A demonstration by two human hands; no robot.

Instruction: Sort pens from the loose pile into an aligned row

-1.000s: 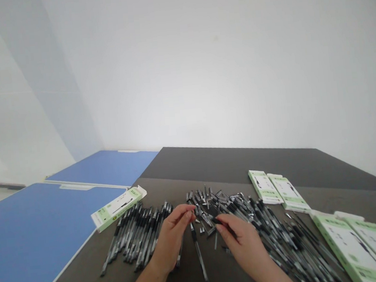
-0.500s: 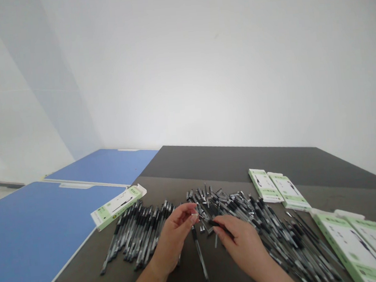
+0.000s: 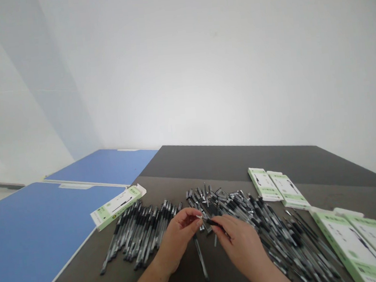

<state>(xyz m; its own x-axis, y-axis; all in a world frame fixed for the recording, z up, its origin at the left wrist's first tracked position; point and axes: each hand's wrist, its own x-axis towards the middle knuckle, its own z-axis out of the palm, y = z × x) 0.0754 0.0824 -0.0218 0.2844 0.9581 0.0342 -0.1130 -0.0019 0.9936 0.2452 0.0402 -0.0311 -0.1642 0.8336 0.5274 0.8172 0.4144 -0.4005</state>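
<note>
My left hand (image 3: 177,237) is closed, with thumb and index finger pinching a small pale piece (image 3: 200,217), too small to name. Opposite it, my right hand (image 3: 242,237) grips a black pen part (image 3: 211,222) that points left toward the left fingertips. The two pieces meet or nearly meet; I cannot tell which. Below the hands lies a single clear pen with a black grip (image 3: 201,259). Small pen parts and caps (image 3: 198,195) are heaped just beyond the fingers.
To the left lies a row of pens (image 3: 143,234) beside a green-and-white pen box (image 3: 117,206). On the right is a spread of pen barrels (image 3: 284,238), with two boxes (image 3: 265,184) behind and two larger-looking boxes (image 3: 354,244) nearer. Blue tables (image 3: 50,225) adjoin the dark table (image 3: 216,162).
My left hand has moved slightly right and down, bringing its small piece up to the black pen part in my right hand. The gap between the fingertips has narrowed.
</note>
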